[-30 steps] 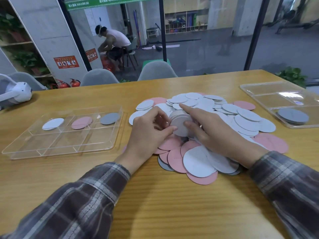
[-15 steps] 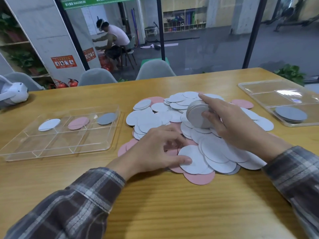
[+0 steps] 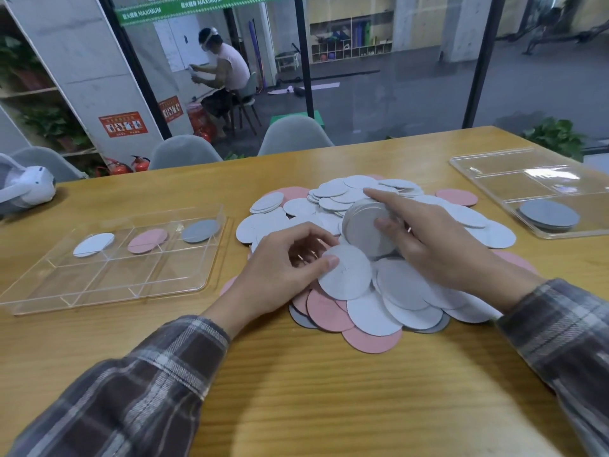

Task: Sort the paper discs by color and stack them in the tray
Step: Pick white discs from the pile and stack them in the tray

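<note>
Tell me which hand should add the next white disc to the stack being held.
Left. The left hand already pinches a white disc right beside the stack, which the right hand is busy gripping.

A shared indoor work or activity space, not a home: a long wooden tabletop (image 3: 329,390) with grey shell chairs (image 3: 293,135) stands against a glass partition (image 3: 379,77). Beyond, bare concrete pillars (image 3: 75,61), cubby shelving (image 3: 351,41), fire extinguishers (image 3: 141,163) under safety notices (image 3: 123,124), and a seated person (image 3: 227,77) at far left.
</note>
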`<control>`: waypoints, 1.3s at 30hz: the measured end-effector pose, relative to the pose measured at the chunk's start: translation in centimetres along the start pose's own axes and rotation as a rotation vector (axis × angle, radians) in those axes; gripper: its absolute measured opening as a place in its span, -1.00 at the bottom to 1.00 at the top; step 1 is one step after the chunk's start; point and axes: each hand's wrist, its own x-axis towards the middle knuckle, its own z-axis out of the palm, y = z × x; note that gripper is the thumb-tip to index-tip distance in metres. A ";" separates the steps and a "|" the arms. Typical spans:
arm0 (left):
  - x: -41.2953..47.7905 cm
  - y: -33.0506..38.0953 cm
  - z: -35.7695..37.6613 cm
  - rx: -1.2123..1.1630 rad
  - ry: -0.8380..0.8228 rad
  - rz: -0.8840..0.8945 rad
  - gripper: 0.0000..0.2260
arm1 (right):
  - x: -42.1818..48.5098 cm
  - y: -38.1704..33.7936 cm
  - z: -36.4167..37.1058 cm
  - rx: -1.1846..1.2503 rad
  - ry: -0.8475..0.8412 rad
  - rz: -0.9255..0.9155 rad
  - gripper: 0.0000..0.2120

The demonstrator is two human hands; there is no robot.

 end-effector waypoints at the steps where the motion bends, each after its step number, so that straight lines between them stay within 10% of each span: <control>1: 0.2 -0.1 0.1 0.000 0.047 0.012 -0.87 | -0.1 -0.1 0.1 0.003 -0.003 -0.012 -0.58; 15: 1.9 0.6 2.7 0.042 0.318 0.107 -0.80 | -0.2 -0.1 0.7 -0.014 -0.040 -0.062 -0.52; 23: 0.2 -0.2 2.3 0.321 -0.154 0.224 -0.68 | 0.2 1.4 0.1 -0.138 -0.033 0.014 -0.48; 39: 0.7 0.6 0.8 0.094 -0.129 0.015 -0.88 | 0.2 1.3 0.6 -0.047 0.035 -0.017 -0.50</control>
